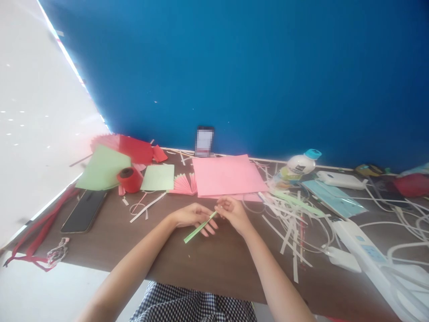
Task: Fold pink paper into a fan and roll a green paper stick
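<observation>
A narrow green paper strip (200,230) slants between my two hands above the brown table. My left hand (191,216) has the strip between its thumb and its lower fingers, which are stretched out beneath it. With thumb and fingertips together, my right hand (234,215) pinches the strip's upper end. The strip's lower end sticks out free toward the table's front edge. Just beyond the hands lie pink paper sheets (228,175), with a pleated pink paper piece (183,184) to their left.
Left are a pale green square (159,177), a red spool (129,180) and a dark phone (83,212). Right are paper strip scraps (291,223), a white bottle with a blue cap (301,163) and a power strip (360,243) with cables. A blue panel (241,76) rises behind.
</observation>
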